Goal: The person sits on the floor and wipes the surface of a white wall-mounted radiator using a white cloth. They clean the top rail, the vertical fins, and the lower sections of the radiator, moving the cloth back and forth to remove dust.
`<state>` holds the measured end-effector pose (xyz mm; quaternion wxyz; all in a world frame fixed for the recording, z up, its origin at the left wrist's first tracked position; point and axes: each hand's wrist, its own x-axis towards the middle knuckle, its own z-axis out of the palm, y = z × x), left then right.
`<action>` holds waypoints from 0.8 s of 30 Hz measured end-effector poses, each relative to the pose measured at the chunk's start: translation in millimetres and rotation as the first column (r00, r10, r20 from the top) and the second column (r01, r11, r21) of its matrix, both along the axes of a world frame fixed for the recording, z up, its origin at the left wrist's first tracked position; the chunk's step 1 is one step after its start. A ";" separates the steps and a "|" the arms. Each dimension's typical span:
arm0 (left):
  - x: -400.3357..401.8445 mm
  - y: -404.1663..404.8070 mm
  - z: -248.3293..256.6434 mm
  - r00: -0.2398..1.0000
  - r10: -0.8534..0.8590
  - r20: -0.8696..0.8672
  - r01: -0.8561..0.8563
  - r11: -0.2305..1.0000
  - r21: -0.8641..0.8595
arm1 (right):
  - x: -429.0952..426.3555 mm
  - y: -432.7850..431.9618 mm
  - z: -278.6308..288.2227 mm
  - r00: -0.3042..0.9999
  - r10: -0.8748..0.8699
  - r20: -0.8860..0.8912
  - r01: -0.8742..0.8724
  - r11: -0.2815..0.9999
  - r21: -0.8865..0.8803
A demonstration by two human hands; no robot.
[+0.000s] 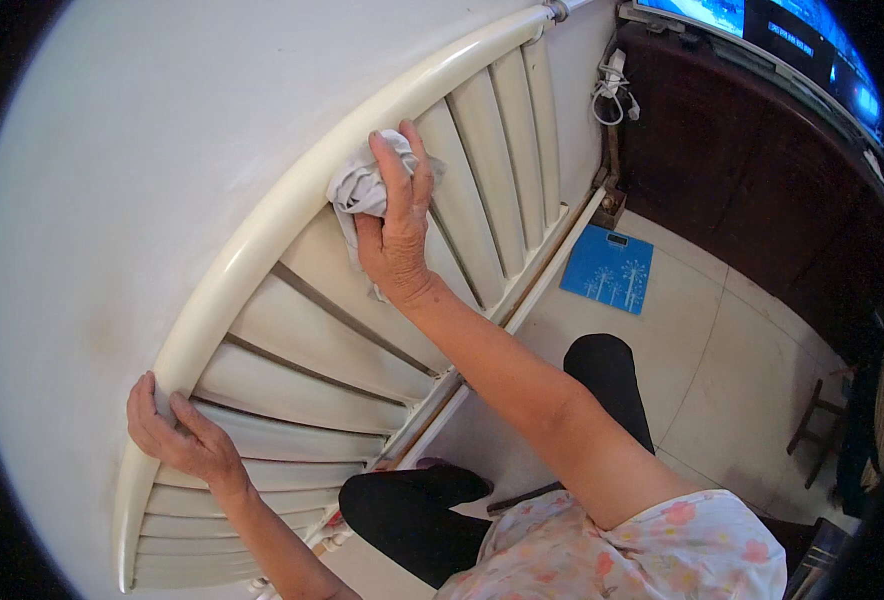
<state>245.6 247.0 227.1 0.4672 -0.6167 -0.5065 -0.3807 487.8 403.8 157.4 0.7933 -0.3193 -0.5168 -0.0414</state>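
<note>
A cream radiator (337, 300) with flat vertical fins and a thick rounded top pipe (258, 221) stands against a white wall. Bunched in my right hand (401, 225) is a pale grey-white cloth (363, 184), pressed at the underside of the top pipe and the upper ends of the fins. Part of the cloth hangs down behind my wrist. Nearer the pipe's lower left end, my left hand (187, 439) rests over it, thumb on the fin side and fingers on the wall side, with no object in it.
A blue bathroom scale (608, 268) lies on the tiled floor (693, 352). Behind it stands a dark brown cabinet (719, 150) under a lit screen (779, 34). A white power strip with cable (614, 75) hangs at the corner. A small wooden stool (817, 431) is at the right.
</note>
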 end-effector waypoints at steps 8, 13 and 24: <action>-1.9 12.2 -7.6 1.000 -0.005 -0.006 0.005 0.998 0.063 | -7.1 -36.4 -291.0 0.986 -0.048 -0.160 -0.072 0.740 -0.669; -2.6 7.9 -7.4 1.000 -0.004 -0.009 0.005 1.000 0.028 | -5.8 -39.1 -276.1 0.903 0.005 -0.429 -0.293 0.737 -0.609; -2.4 5.1 -8.0 0.997 -0.018 0.075 0.018 1.000 -0.002 | 59.3 55.9 -62.6 0.990 -0.137 0.040 0.139 0.988 -0.062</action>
